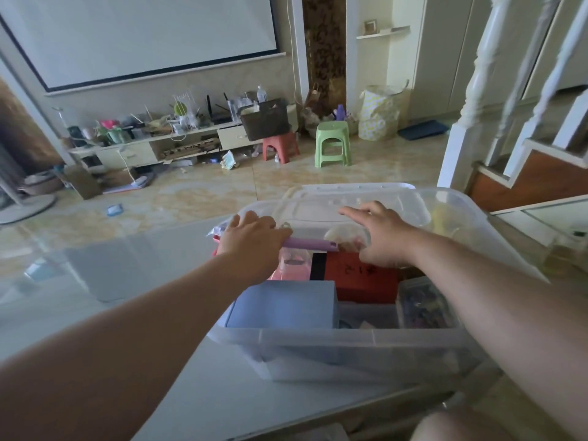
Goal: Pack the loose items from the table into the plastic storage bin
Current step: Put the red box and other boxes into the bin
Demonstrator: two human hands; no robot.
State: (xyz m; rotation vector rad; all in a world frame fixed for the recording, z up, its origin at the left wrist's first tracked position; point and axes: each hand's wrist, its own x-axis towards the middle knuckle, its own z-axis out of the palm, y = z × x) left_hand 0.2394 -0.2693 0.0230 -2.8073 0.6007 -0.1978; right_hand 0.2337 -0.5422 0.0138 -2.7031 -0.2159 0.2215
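Both hands are reaching over the bin [318, 340]: left hand [251, 235] gripping the lid [350, 198] at 10 o'clock, right hand [380, 237] lying flat, fingers apart, on the lid

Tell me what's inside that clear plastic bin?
In the bin: a blue box, a red box, a purple case. The lid and both hands cover the rest.

The left hand [251, 232] covers the left end of the purple strip [310, 244], and its fingertips are hidden over the clear lid [318, 211]. The right hand [380, 235] hides part of the red box [362, 278] in the bin [318, 340]. The far shelf clutter [152, 125] is too small to identify.
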